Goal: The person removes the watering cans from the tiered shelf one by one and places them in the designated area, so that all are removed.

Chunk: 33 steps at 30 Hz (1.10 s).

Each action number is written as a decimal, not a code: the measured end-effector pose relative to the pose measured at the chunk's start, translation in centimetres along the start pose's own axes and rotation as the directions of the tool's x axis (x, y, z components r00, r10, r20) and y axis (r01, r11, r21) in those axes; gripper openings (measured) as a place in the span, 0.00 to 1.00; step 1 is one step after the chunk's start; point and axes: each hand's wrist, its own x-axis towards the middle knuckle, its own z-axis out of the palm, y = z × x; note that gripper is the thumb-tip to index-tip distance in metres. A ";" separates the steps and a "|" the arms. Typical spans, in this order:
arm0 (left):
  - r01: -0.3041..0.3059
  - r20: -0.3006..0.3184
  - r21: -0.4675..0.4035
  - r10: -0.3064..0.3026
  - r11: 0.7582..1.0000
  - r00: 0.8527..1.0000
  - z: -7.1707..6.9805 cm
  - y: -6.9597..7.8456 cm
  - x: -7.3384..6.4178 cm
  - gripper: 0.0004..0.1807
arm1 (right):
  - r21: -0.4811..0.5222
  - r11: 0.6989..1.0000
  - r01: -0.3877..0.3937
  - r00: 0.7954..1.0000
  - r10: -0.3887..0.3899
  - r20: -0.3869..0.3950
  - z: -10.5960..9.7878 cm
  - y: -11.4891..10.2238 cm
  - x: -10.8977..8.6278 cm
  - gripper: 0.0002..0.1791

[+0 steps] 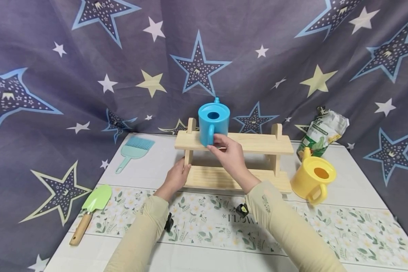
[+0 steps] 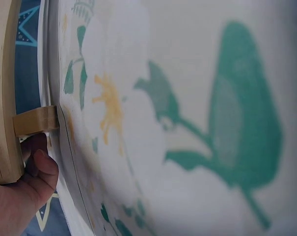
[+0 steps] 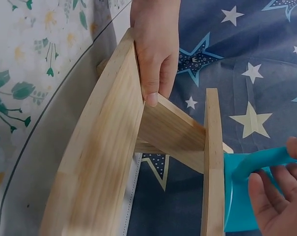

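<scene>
Upper board (image 1: 258, 142): free room right of the blue can (image 1: 215, 122).
Gap below: passable toward the right; right hand (image 1: 228, 153) crosses its front, left hand (image 1: 175, 175) obstructs the left upright (image 1: 188, 155).
Right end: yellow can (image 1: 304, 177) crowds it.
Left surface (image 1: 161, 151): room beside the brush (image 1: 137, 147).

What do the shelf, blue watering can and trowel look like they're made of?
Shelf: pale wood, seemingly unpainted, since the grain shows. Blue watering can: probably plastic, with even color and a soft sheen. Trowel: its light brown handle looks like smooth wood; the glossy green blade may be painted metal, but plastic is possible.
</scene>
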 end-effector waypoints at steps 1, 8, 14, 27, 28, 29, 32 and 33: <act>0.002 0.001 -0.004 -0.002 1.000 1.000 0.0 0.0 0.0 0.28 | -0.005 1.000 0.002 1.000 -0.002 0.001 0.0 0.0 0.0 0.19; -0.019 -0.006 0.005 0.019 1.000 1.000 0.2 0.1 0.0 0.28 | -0.047 0.999 0.014 1.000 -0.014 0.004 0.2 -0.4 0.2 0.18; -0.016 -0.008 0.000 0.016 1.000 1.000 0.2 0.1 0.0 0.28 | -0.064 0.998 0.026 1.000 -0.026 0.004 0.1 -0.3 0.2 0.14; -0.015 -0.006 0.008 0.015 1.000 1.000 0.1 -0.1 0.0 0.29 | -0.014 1.000 -0.002 1.000 0.002 0.020 -0.5 -0.1 -0.3 0.16; -0.016 -0.006 0.007 0.016 1.000 1.000 0.2 -0.1 0.0 0.29 | -0.010 1.000 -0.005 1.000 0.005 0.018 -0.6 -0.1 -0.3 0.16; -0.015 -0.007 0.007 0.015 1.000 1.000 0.2 -0.1 0.0 0.29 | -0.010 1.000 -0.007 1.000 0.007 0.015 -0.6 0.0 -0.4 0.16; -0.013 -0.008 0.004 0.013 1.000 1.000 0.1 -0.1 0.0 0.29 | -0.005 1.000 -0.003 1.000 0.003 0.009 -0.8 0.0 -0.5 0.17; -0.012 -0.008 0.001 0.012 1.000 1.000 0.1 -0.1 0.0 0.29 | -0.003 1.000 0.000 1.000 0.000 0.008 -0.9 0.1 -0.5 0.17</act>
